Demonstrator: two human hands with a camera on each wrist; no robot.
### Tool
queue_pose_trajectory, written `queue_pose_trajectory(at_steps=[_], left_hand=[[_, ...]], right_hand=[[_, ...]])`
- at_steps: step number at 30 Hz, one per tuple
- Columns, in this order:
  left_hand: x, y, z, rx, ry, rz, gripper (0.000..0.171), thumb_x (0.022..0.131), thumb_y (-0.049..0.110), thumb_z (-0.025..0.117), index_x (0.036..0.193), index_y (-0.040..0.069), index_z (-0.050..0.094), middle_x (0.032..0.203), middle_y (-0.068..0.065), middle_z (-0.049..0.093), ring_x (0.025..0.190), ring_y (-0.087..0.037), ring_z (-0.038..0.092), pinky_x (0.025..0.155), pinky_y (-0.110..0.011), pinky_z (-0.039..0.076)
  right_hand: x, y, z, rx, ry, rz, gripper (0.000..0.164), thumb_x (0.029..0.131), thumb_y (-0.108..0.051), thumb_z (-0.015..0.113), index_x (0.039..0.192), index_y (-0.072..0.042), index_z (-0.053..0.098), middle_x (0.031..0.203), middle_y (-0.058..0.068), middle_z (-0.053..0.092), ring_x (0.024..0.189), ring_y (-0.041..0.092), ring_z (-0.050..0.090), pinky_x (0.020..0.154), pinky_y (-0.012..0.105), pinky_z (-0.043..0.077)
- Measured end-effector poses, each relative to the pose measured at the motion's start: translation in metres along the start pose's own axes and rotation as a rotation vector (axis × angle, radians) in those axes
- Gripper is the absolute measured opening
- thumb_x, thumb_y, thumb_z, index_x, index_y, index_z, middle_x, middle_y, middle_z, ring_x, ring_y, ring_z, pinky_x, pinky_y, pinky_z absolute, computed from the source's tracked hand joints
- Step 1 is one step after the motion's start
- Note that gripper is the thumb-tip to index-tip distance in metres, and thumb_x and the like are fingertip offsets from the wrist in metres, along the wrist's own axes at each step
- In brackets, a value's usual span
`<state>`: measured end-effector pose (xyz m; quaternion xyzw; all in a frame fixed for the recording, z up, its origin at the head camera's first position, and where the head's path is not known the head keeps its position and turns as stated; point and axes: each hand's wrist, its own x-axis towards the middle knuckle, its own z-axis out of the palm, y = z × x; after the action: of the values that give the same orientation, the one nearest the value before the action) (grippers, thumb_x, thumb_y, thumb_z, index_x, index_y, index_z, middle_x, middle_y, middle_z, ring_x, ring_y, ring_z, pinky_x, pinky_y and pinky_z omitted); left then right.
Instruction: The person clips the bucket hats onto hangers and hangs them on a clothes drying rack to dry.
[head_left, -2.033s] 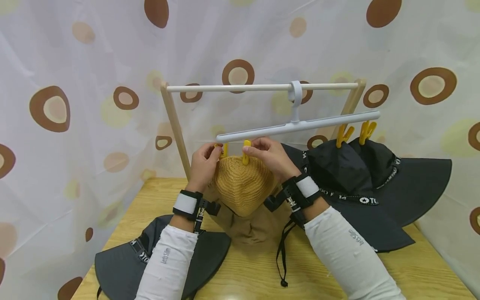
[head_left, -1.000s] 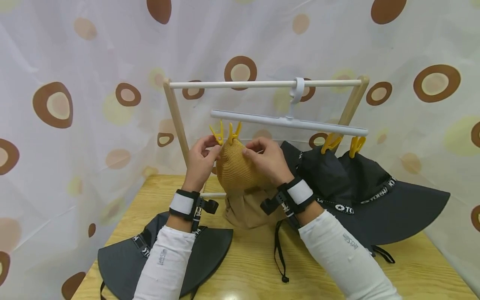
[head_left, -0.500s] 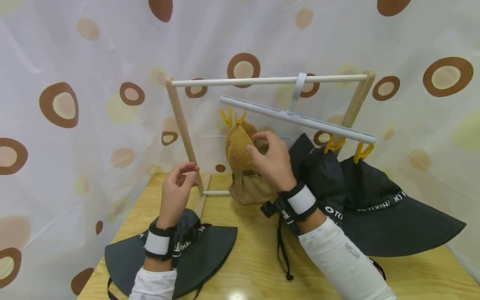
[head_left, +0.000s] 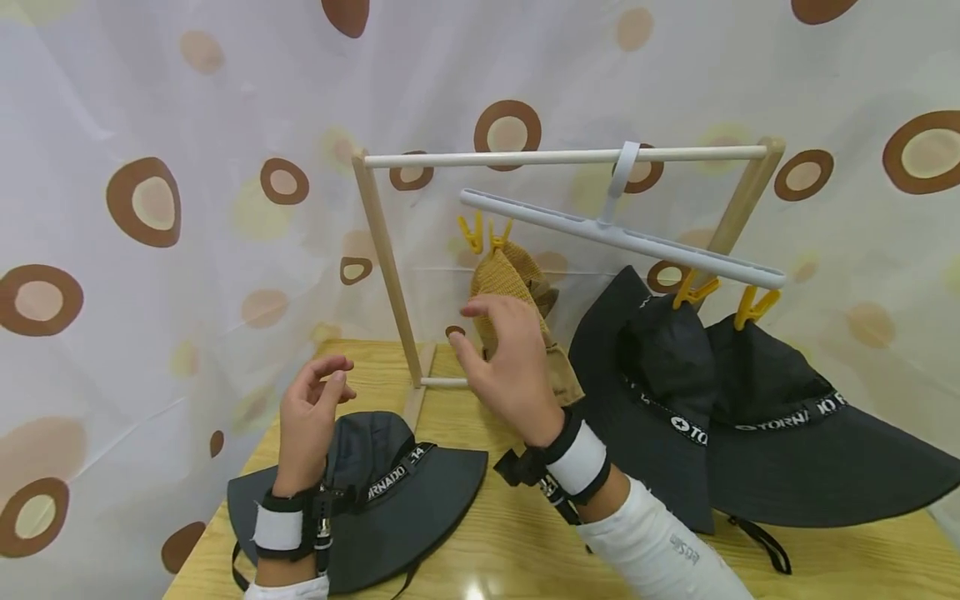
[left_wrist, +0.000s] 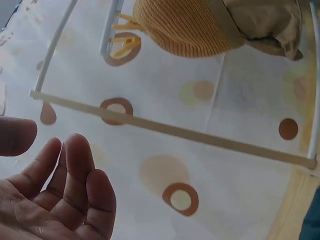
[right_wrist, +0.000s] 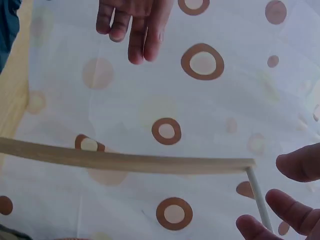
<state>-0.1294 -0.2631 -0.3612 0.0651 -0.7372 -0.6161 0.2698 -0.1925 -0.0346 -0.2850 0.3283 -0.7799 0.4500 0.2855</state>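
A mustard knitted hat [head_left: 491, 271] with tan cloth at its lower part hangs from two yellow clips [head_left: 486, 232] under the left end of a white hanger [head_left: 555, 221]. My right hand [head_left: 510, 367] is in front of the hat, thumb and fingers spread, and hides part of it. My left hand [head_left: 309, 417] is lower left, fingers loosely bent and holding nothing, above a dark wide-brimmed hat [head_left: 408, 492] on the table. From the hanger's right end, two more yellow clips [head_left: 753, 307] hold black wide-brimmed headwear [head_left: 667, 358]. In the left wrist view, the knitted hat [left_wrist: 185, 30] is apart from my left fingers.
A wooden stand with a white top rail [head_left: 525, 157] carries the tilted hanger, its right end lower. The wooden table [head_left: 517, 517] lies beneath. Behind is a white curtain [head_left: 420, 67] with brown spots. A black cord [head_left: 765, 542] trails below the right headwear.
Both hands let go of the knitted hat and clips. My left hand moved down and left; the right drew lower. The hanger's left end rose and its right end sank. The hat turned.
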Motion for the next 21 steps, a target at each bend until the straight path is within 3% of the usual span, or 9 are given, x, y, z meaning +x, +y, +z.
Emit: queue_pose_trajectory(at_steps=[4,11,18,21], left_hand=[[-0.003,-0.01,-0.012,0.033,0.026,-0.048,0.026,0.104,0.017,0.05,0.124,0.003,0.059,0.109,0.013,0.06,0.079,-0.005,0.06,0.081,-0.016,0.05],[-0.001,-0.025,-0.026,0.114,-0.005,-0.155,0.027,0.105,0.018,0.05,0.126,0.004,0.059,0.109,0.012,0.058,0.08,-0.003,0.06,0.08,-0.017,0.049],[0.004,-0.033,-0.034,0.194,-0.076,-0.242,0.033,0.106,0.023,0.047,0.133,0.006,0.055,0.129,-0.011,0.057,0.086,-0.003,0.058,0.084,-0.021,0.047],[0.009,-0.041,-0.031,0.237,-0.091,-0.279,0.035,0.106,0.024,0.047,0.135,0.006,0.054,0.133,-0.016,0.056,0.092,-0.01,0.06,0.085,-0.022,0.047]], right_hand=[[-0.012,-0.005,0.021,0.057,-0.086,0.002,0.019,0.089,-0.009,0.071,0.107,-0.004,0.067,0.108,0.012,0.068,0.106,0.029,0.061,0.104,0.048,0.041],[-0.032,-0.003,0.056,0.105,-0.268,0.114,0.025,0.091,-0.013,0.07,0.113,-0.004,0.066,0.114,0.014,0.068,0.114,0.034,0.059,0.097,0.048,0.046],[-0.047,0.005,0.096,0.097,-0.401,0.192,0.025,0.091,-0.015,0.068,0.114,-0.004,0.067,0.116,0.016,0.068,0.114,0.036,0.06,0.097,0.049,0.047],[-0.055,0.013,0.113,0.072,-0.44,0.242,0.027,0.091,-0.016,0.068,0.116,-0.003,0.067,0.116,0.016,0.068,0.114,0.036,0.06,0.095,0.047,0.049]])
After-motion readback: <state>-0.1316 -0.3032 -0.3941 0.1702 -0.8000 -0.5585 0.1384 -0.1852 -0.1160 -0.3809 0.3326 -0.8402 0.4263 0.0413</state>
